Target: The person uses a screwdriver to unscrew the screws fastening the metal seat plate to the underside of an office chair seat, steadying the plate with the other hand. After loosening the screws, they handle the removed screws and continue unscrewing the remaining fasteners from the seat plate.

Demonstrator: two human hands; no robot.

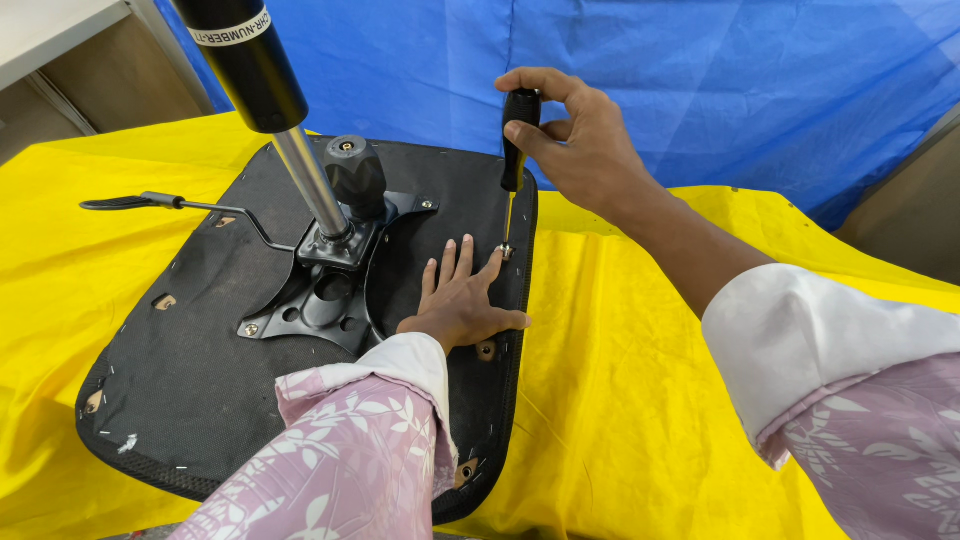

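An upturned black chair seat (190, 370) lies on a yellow cloth. A black metal mechanism plate (325, 295) with a chrome gas cylinder (305, 170) is bolted to its middle. My left hand (460, 300) lies flat on the seat near its right edge, fingers spread, with a fingertip beside a small screw (506, 252). My right hand (575, 140) grips the black handle of a screwdriver (517, 140), held upright with its tip on that screw.
A black knob (355, 170) and a thin lever (175, 204) stick out from the mechanism. Several mounting holes (486, 350) line the seat's edges. Yellow cloth (620, 400) covers the table; a blue tarp (700, 70) hangs behind it.
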